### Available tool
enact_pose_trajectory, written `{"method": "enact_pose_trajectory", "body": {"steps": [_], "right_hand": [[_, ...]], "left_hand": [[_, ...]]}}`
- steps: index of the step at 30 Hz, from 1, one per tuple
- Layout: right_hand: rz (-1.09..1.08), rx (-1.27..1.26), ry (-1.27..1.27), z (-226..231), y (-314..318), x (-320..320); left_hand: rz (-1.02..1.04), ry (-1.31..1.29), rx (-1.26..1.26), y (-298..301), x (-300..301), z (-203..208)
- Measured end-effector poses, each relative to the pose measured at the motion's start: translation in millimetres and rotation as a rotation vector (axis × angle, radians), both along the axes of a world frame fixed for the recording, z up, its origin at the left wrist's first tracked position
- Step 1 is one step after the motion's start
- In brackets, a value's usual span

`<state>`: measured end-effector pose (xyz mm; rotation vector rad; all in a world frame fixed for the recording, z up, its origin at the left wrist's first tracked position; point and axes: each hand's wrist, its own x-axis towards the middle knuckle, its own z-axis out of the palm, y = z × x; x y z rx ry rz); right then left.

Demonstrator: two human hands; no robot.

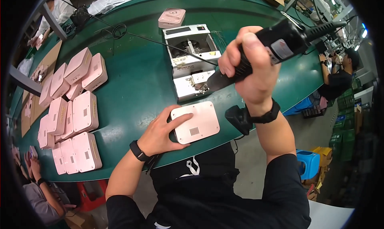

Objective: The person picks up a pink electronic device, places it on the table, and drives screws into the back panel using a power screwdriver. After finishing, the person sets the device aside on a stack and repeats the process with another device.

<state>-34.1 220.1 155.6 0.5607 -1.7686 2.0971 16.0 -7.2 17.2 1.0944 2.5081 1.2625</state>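
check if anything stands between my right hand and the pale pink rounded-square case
Nothing visible stands between the right hand and the pale pink rounded-square case held by the left hand; green tabletop shows between them. The white metal box sits beyond the case, off that line.

Off to my left there's a broad run of bare green tabletop (122, 75), room for a hand to slide between my left hand (160, 131) and the stacked pink cases (86, 111) that wall off its far side. Straight ahead the metal machine (192, 65) blocks me, just a slim strip separating it from the pink case (202, 117) at my fingers. A thin black cable (145, 38) slants across the machine. My right hand (256, 65) and the black power tool (288, 33) crowd its right side; the black block (239, 119) at my wrist narrows the way beside the case.
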Motion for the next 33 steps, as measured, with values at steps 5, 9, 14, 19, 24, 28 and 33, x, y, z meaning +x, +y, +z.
{"method": "enact_pose_trajectory", "body": {"steps": [5,9,14,19,24,28,33], "right_hand": [[-0.081,0.101,0.009,-10,-12,-16],[-0.053,0.103,-0.073,-8,-10,-8],[-0.070,0.082,-0.087,-12,4,7],[-0.088,0.049,-0.105,-27,7,6],[-0.076,0.031,-0.125,-44,12,1],[-0.034,-0.010,-0.129,-47,11,1],[-0.040,-0.024,-0.128,-50,7,5]], "left_hand": [[0.064,0.067,0.001,-2,-5,-4],[0.069,0.060,0.015,-5,-6,-5],[0.068,0.076,0.024,-5,-6,-5],[0.067,0.084,0.022,-4,-5,-6],[0.064,0.066,0.045,-2,-7,-7],[0.078,0.066,0.039,-3,-7,-7],[0.078,0.059,0.031,-3,-6,-7]]}}
